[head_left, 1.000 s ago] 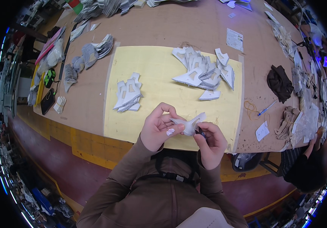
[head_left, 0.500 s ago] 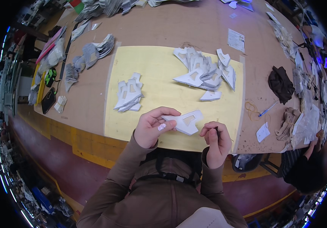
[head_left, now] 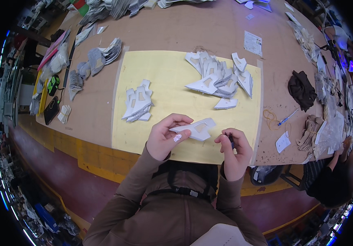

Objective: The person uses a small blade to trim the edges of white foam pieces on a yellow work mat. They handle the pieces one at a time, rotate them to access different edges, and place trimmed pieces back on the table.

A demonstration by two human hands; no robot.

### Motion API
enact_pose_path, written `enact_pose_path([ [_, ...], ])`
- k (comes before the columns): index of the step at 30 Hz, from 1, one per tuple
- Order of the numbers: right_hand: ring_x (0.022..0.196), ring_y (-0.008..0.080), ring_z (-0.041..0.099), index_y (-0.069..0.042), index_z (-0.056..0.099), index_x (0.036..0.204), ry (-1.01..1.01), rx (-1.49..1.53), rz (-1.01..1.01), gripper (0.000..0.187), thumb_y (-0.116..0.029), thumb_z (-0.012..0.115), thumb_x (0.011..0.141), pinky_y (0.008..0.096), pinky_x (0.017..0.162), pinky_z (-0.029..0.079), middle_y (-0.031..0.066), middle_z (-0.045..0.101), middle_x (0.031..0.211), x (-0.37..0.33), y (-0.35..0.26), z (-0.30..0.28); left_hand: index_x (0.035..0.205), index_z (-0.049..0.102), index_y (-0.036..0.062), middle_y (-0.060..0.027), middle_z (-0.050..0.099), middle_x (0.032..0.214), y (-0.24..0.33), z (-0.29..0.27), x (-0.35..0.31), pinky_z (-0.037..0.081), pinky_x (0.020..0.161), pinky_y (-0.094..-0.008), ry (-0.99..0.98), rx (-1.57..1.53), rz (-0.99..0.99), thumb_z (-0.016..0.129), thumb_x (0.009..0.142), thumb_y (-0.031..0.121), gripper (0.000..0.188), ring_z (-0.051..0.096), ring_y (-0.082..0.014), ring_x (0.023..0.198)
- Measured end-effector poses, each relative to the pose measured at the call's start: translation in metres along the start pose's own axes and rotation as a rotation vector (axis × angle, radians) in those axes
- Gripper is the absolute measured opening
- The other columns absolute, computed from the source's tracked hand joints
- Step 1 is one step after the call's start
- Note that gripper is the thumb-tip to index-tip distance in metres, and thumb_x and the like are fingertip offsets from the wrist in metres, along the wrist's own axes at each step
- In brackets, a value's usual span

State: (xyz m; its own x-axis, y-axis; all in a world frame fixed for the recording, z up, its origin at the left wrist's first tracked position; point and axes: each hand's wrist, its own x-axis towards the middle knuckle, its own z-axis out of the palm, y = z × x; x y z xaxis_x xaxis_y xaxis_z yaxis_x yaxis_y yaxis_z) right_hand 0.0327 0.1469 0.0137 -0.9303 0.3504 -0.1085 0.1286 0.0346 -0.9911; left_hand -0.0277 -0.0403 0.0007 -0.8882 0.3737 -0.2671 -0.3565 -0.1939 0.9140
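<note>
My left hand [head_left: 164, 137] pinches a white shoe-upper piece [head_left: 200, 130], which has a window-like cutout, between thumb and fingers just above the yellow sheet [head_left: 168, 82]. To its right, my right hand [head_left: 236, 151] is closed around a small dark tool [head_left: 231, 140], mostly hidden by the fingers; its kind is unclear. The tool is apart from the white piece. Beyond my left hand lies a small stack of similar pieces [head_left: 138, 101]. A larger heap of them [head_left: 213, 76] spreads at the far right of the sheet, with a single piece [head_left: 225, 103] at its near side.
Grey pieces [head_left: 98, 59] lie left of the sheet, near a black phone [head_left: 52, 110]. On the right are a dark cloth [head_left: 301, 91], a blue pen [head_left: 288, 117], a paper tag [head_left: 283, 142] and tied brown pieces [head_left: 310, 133]. Another person [head_left: 328, 184] is at the right edge.
The white piece has tilted in my left hand and its right end has shifted slightly left. My right hand has turned a little, showing more of the dark tool.
</note>
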Motion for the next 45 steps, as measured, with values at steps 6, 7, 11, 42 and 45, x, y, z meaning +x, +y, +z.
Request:
enact_pose_path([
  [6, 0.064, 0.0037, 0.041, 0.003, 0.063, 0.098, -0.060, -0.068, 0.073, 0.009, -0.004, 0.060, 0.093, 0.0193, 0.058, 0.034, -0.0015, 0.054, 0.073, 0.000, 0.001, -0.002, 0.115, 0.056, -0.0047, -0.0094, 0.062, 0.105, -0.010, -0.001, 0.004, 0.048, 0.086, -0.0247, -0.076, 0.029, -0.021, 0.064, 0.089, 0.002, 0.028, 0.060, -0.0125, 0.099],
  [7, 0.064, 0.0036, 0.040, 0.003, 0.062, 0.098, -0.068, -0.047, 0.070, 0.010, -0.005, 0.059, 0.093, 0.0196, 0.057, 0.034, -0.0016, 0.054, 0.072, 0.000, 0.001, -0.001, 0.115, 0.056, -0.0047, -0.0091, 0.062, 0.104, -0.012, -0.001, 0.004, 0.048, 0.086, -0.0248, -0.080, 0.034, -0.027, 0.064, 0.090, 0.002, 0.027, 0.060, -0.0124, 0.099],
  [11, 0.062, 0.0031, 0.041, 0.001, 0.059, 0.096, -0.062, -0.009, 0.058, 0.008, -0.006, 0.055, 0.096, 0.0194, 0.056, 0.032, -0.0019, 0.051, 0.071, -0.002, 0.003, 0.001, 0.115, 0.057, -0.0046, -0.0084, 0.062, 0.104, -0.013, 0.005, 0.007, 0.048, 0.086, -0.0250, -0.121, 0.062, -0.033, 0.064, 0.091, 0.004, 0.027, 0.060, -0.0122, 0.098],
  [42, 0.060, 0.0067, 0.042, 0.001, 0.061, 0.082, -0.039, -0.124, 0.149, 0.013, -0.005, 0.060, 0.093, 0.0214, 0.057, 0.034, -0.0008, 0.048, 0.066, 0.001, 0.004, -0.004, 0.105, 0.060, -0.0048, -0.0082, 0.060, 0.104, -0.015, 0.002, 0.007, 0.048, 0.084, -0.0248, -0.082, 0.036, 0.073, 0.059, 0.090, -0.002, 0.015, 0.059, -0.0127, 0.098],
  [45, 0.063, 0.0064, 0.044, 0.002, 0.063, 0.091, -0.046, -0.005, 0.142, 0.008, -0.002, 0.056, 0.093, 0.0216, 0.059, 0.036, -0.0008, 0.049, 0.068, 0.003, 0.018, -0.013, 0.099, 0.062, -0.0055, -0.0083, 0.059, 0.103, -0.010, 0.001, 0.008, 0.048, 0.084, -0.0257, -0.082, 0.078, 0.141, 0.058, 0.090, -0.003, 0.010, 0.058, -0.0126, 0.097],
])
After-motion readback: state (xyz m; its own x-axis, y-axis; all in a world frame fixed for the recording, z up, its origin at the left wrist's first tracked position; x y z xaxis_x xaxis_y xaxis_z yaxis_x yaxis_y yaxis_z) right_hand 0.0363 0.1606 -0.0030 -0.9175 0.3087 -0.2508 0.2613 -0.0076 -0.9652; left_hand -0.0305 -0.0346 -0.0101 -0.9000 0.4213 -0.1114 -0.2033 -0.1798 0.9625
